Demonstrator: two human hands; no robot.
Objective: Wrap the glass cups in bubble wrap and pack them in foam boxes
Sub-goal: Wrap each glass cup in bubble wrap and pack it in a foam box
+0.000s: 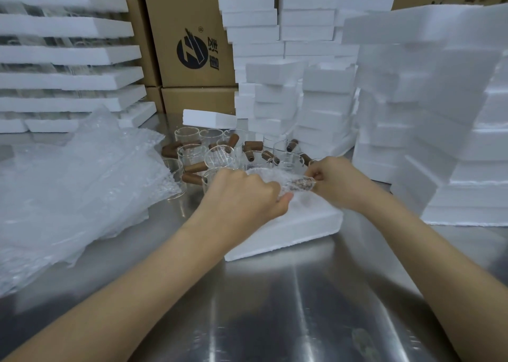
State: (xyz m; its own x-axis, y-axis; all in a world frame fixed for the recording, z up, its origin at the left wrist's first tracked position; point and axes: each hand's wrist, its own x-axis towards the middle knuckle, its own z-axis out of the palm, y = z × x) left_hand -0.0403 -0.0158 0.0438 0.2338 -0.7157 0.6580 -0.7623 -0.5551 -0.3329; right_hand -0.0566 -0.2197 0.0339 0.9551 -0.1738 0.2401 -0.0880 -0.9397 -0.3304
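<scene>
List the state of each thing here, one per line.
left hand: grips the wrapped cup.
right hand: pinches its handle end.
wrapped cup: in bubble wrap, held over foam box.
foam box: flat on table.
glass cups: bare, upright, clustered.
bubble wrap pile: loose, heaped at left.

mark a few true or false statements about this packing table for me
1. The left hand and the right hand both hold the wrapped cup. True.
2. The bubble wrap pile lies right of the hands. False: it lies to their left.
3. The unwrapped cups have brown handles. True.
4. The foam box under the hands lies on the floor. False: it rests on the steel table.
</scene>
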